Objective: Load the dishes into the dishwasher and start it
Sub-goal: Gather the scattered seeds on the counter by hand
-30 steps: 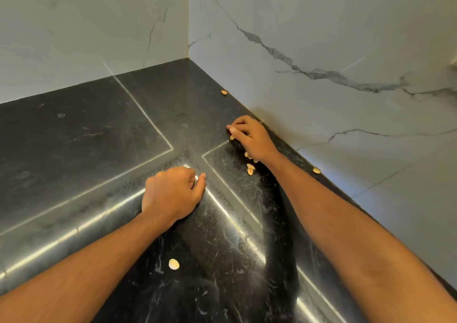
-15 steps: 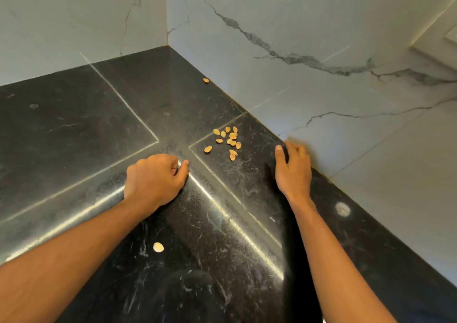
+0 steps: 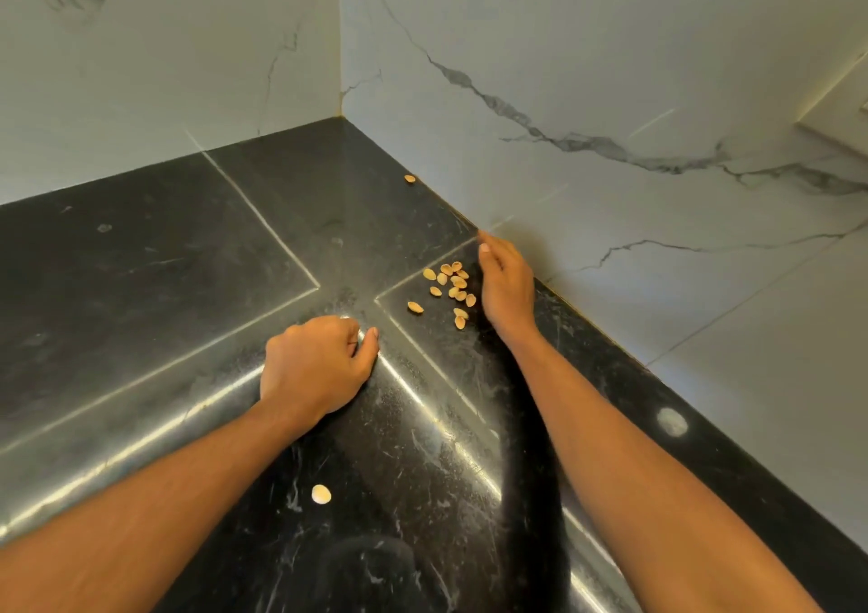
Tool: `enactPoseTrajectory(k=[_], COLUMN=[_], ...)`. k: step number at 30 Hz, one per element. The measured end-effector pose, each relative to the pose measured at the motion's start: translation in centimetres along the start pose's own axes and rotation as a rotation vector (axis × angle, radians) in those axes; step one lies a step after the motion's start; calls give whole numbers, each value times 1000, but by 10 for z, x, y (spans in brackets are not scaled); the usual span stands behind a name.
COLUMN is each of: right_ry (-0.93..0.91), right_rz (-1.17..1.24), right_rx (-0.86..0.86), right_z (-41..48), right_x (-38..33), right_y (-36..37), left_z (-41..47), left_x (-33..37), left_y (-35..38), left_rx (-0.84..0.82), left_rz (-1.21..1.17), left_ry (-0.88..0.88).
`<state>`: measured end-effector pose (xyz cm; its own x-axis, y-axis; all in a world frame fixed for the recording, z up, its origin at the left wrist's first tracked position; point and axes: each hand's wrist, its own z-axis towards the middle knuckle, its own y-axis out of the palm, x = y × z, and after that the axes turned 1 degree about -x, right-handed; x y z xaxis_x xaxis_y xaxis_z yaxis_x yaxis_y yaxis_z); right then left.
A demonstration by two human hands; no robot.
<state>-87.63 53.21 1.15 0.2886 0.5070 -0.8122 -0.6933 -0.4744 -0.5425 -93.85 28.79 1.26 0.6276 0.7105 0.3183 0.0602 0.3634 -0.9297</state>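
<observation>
While the left hand (image 3: 319,363) sits fisted on the dark surface (image 3: 141,283) near the shell pile (image 3: 451,288), the right hand (image 3: 505,283), fingers straight and together, stands edge-on just right of it.

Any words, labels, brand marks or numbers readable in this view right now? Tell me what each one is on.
None: no text is visible anywhere in this view.
The black countertop, the marble wall and the scattered nut shells all bear no writing.
</observation>
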Motion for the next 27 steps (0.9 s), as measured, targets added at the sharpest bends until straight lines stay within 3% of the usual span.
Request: enactPoseTrajectory(k=[2,6,12,14,18,21,27], right_ry=[64,-210,-338,-314,-33,4,-173], right_rz=[-73,-262,-154,17,327,160,-188], right_rx=[-86,-408,-537,-526,-331,-113,-241], right_z=[2,-13,-45,-54,-32,13,100], right_x=[-2,-20,-35,-39,-41,-28,-20], right_y=[-1,19,41,47,47,44,74], left_z=[0,0,-3,-2,-2,0,2], left_x=[0,1,3,0,-4,-4,-8], left_y=[1,-1,-5,-2,-2,-3,-2], left_rx=[-5,-3,45,74,-13,-103,-156], left_rz=[7,-18,-113,-118,-195,-205,-211], left_ry=[2,-24,24,94,131,182,209])
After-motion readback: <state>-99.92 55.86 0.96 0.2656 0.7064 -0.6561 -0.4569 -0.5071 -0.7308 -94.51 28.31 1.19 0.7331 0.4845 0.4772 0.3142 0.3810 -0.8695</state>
